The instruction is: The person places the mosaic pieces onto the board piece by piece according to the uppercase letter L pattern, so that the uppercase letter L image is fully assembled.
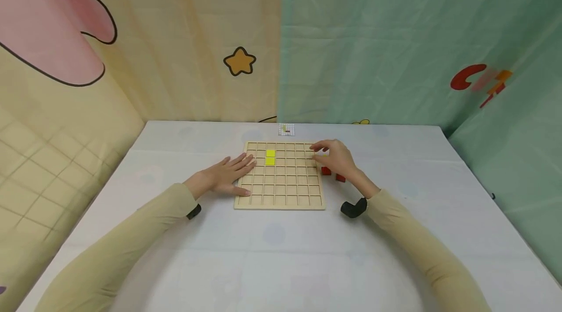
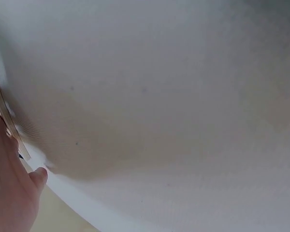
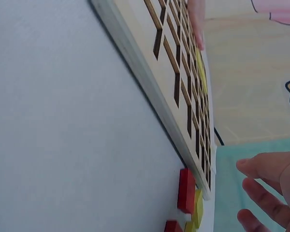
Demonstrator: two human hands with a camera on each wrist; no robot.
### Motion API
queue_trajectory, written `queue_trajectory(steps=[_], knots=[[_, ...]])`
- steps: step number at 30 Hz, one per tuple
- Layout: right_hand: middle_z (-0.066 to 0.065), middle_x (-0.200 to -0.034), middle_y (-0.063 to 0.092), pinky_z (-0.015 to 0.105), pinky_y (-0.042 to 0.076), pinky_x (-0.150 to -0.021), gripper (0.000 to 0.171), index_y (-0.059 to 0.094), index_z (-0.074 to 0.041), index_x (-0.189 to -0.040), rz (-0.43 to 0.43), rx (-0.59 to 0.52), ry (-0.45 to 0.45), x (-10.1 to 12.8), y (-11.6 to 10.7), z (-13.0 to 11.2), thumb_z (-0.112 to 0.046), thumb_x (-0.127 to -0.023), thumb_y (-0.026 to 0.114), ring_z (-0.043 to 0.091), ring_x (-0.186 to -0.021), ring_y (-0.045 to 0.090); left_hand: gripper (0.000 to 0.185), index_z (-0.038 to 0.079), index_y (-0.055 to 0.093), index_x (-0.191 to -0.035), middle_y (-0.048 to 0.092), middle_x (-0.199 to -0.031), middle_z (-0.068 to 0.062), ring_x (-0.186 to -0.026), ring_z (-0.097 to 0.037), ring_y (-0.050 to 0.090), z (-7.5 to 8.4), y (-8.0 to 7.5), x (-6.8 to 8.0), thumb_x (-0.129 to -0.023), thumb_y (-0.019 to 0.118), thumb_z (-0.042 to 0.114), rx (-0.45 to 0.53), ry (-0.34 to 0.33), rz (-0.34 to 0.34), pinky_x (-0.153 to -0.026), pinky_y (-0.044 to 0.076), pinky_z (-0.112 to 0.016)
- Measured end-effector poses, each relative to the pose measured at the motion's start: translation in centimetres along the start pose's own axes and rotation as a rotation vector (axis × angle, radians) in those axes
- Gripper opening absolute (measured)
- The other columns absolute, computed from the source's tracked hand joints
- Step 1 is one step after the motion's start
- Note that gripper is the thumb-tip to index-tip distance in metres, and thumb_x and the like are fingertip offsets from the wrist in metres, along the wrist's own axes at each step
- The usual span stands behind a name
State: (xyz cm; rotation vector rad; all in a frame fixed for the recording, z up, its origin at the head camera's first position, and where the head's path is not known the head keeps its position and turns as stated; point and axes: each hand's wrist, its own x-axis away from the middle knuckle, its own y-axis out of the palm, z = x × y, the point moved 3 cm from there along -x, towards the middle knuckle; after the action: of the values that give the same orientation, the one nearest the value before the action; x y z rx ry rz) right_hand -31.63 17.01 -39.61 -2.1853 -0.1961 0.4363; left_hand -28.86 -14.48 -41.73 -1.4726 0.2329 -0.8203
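Observation:
A light wooden grid board lies on the table, with two yellow squares in neighbouring cells of one column. My left hand rests flat with spread fingers across the board's left edge. Over the far right edge hovers my right hand, thumb and fingers apart with nothing visible between them. Below it, beside the board, are two red blocks. In the right wrist view, a red block stands by the board's corner with yellow blocks close behind it.
Behind the board lies a small card printed with a grid and a coloured pattern. Black wrist devices sit under both sleeves. The white table backs onto patterned curtains.

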Motion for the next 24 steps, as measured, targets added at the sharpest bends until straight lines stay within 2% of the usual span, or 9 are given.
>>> queue_trajectory(steps=[3, 9, 16, 24], knots=[[0.011, -0.108, 0.072, 0.045, 0.052, -0.081, 0.026, 0.072, -0.011, -0.112, -0.003, 0.007, 0.048, 0.6, -1.0, 1.0, -0.017, -0.087, 0.07, 0.03, -0.101, 0.062, 0.094, 0.017, 0.001, -0.156, -0.007, -0.164, -0.005, -0.151, -0.027, -0.007, 0.0, 0.0, 0.0, -0.089, 0.045, 0.068, -0.003, -0.005, -0.006, -0.118, 0.004, -0.059], [0.014, -0.108, 0.071, 0.046, 0.051, -0.085, 0.029, 0.07, -0.007, -0.113, -0.009, 0.027, 0.08, 1.8, -2.6, 2.9, -0.017, -0.086, 0.071, 0.032, -0.101, 0.062, 0.094, 0.017, 0.002, -0.156, -0.006, -0.164, -0.005, -0.151, -0.027, -0.007, 0.0, 0.1, 0.0, -0.089, 0.045, 0.067, 0.002, -0.007, 0.005, -0.118, 0.003, -0.06], [0.015, -0.105, 0.072, 0.045, 0.052, -0.084, 0.031, 0.071, -0.005, -0.111, -0.062, 0.056, 0.128, 3.4, -2.7, 5.4, -0.02, -0.084, 0.072, 0.032, -0.099, 0.063, 0.094, 0.018, 0.002, -0.156, -0.007, -0.163, -0.005, -0.151, -0.027, -0.007, 0.0, 0.3, 0.1, -0.089, 0.045, 0.067, 0.003, -0.006, -0.004, -0.118, 0.003, -0.06], [0.013, -0.105, 0.071, 0.042, 0.053, -0.082, 0.036, 0.071, -0.007, -0.112, -0.112, 0.066, 0.178, 3.6, -2.7, 6.7, -0.029, -0.084, 0.073, 0.027, -0.095, 0.065, 0.094, 0.017, 0.0, -0.156, -0.009, -0.163, -0.006, -0.151, -0.028, -0.008, -0.1, 0.2, -0.1, -0.09, 0.044, 0.067, -0.003, -0.003, -0.005, -0.118, 0.003, -0.061]])
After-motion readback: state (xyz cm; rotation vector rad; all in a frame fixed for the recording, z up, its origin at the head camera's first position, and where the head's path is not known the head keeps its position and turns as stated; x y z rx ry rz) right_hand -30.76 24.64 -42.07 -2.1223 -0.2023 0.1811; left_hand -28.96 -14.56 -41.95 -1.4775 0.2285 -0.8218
